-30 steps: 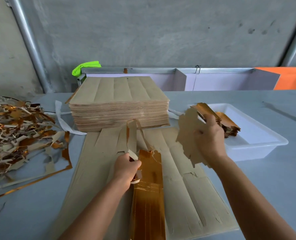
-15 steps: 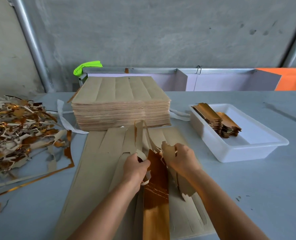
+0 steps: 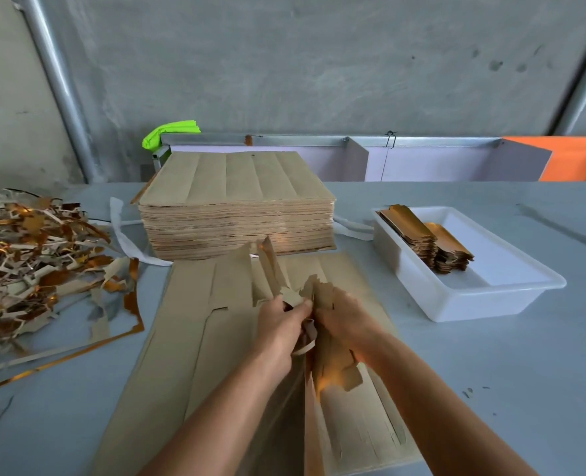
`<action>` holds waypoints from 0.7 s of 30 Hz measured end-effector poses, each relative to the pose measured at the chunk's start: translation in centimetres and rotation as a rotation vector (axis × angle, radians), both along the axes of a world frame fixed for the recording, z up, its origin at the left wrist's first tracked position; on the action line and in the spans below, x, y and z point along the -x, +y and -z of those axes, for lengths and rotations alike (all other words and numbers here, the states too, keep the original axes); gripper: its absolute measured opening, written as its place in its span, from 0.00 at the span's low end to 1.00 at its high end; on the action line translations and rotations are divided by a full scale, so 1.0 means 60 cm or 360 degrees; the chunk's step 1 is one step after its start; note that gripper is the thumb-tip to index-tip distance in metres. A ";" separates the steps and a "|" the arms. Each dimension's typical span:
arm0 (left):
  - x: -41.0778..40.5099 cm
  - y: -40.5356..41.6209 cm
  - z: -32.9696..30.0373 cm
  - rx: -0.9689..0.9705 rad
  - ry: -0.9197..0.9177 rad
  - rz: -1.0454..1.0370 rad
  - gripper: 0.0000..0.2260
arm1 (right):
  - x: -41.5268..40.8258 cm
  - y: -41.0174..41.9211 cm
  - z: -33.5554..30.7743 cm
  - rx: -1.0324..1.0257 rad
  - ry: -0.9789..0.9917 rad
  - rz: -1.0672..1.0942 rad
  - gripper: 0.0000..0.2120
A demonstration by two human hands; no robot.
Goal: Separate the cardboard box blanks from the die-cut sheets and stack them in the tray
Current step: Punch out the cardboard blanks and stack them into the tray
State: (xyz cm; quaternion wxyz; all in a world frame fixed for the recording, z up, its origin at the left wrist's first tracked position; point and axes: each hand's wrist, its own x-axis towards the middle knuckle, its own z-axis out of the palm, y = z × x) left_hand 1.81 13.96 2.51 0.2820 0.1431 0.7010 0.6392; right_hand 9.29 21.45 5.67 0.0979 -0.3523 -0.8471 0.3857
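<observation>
Gripping a box blank with both hands over the middle of the loose die-cut sheet. My left hand pinches the blank's ragged far end, thumb and fingers curled round it, with a pale waste strip curling out below the knuckles. My right hand clasps the same blank from the right, fingers wrapped round its edge. The blank stands on edge, tilted, gold face showing near its lower part, brown back toward my right wrist. More torn strips stick up from the sheet just beyond my hands. The sheet lies flat on the grey table, cut slots visible near the right forearm. Just beyond it sits the tall stack of uncut sheets. Right of the stack, the white tray holds two short piles of finished blanks at its far left end. Far left, a heap of gold and brown scrap spreads over the table, with a thin frame offcut lying at its near edge. Beyond the stack, a neon green cloth hangs on a metal rail.
</observation>
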 end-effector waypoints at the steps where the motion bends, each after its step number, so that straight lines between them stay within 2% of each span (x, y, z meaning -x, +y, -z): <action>1: 0.001 0.001 0.001 0.0012 -0.0058 -0.0002 0.04 | 0.000 -0.005 0.005 0.0179 0.0067 0.0045 0.09; 3: 0.007 0.000 0.006 0.0026 -0.0233 -0.0036 0.04 | -0.003 -0.013 0.020 0.0465 0.0167 0.0154 0.09; 5: 0.015 -0.003 0.015 0.0052 -0.0339 -0.0049 0.06 | -0.006 -0.015 0.031 0.0590 0.0192 0.0235 0.11; 8: 0.021 -0.011 0.027 0.0123 -0.0286 0.0044 0.03 | -0.001 -0.011 0.035 0.0655 0.0221 0.0297 0.16; 10: 0.026 -0.014 0.034 0.0184 -0.0094 0.0144 0.06 | 0.007 -0.007 0.033 0.0580 0.0142 0.0379 0.15; 11: 0.032 -0.015 0.039 0.0251 0.0100 0.0161 0.07 | 0.010 -0.002 0.033 0.0521 0.0069 0.0411 0.14; 14: 0.060 -0.021 0.056 0.0543 0.1028 0.0144 0.08 | 0.013 0.016 0.031 0.0516 -0.0017 0.0473 0.09; 15: 0.072 -0.025 0.065 0.0596 0.1246 0.0196 0.11 | 0.010 0.022 0.029 0.0580 0.0009 0.0500 0.07; 16: 0.082 -0.028 0.074 0.0663 0.1374 0.0297 0.14 | 0.007 0.027 0.028 0.0635 0.0042 0.0532 0.06; 18: 0.093 -0.035 0.091 0.0776 0.1431 0.0446 0.17 | -0.002 0.035 0.027 0.0734 0.0110 0.0605 0.04; 21: 0.099 -0.034 0.105 0.0826 0.1480 0.0418 0.19 | -0.012 0.042 0.031 0.1018 0.0311 0.0743 0.06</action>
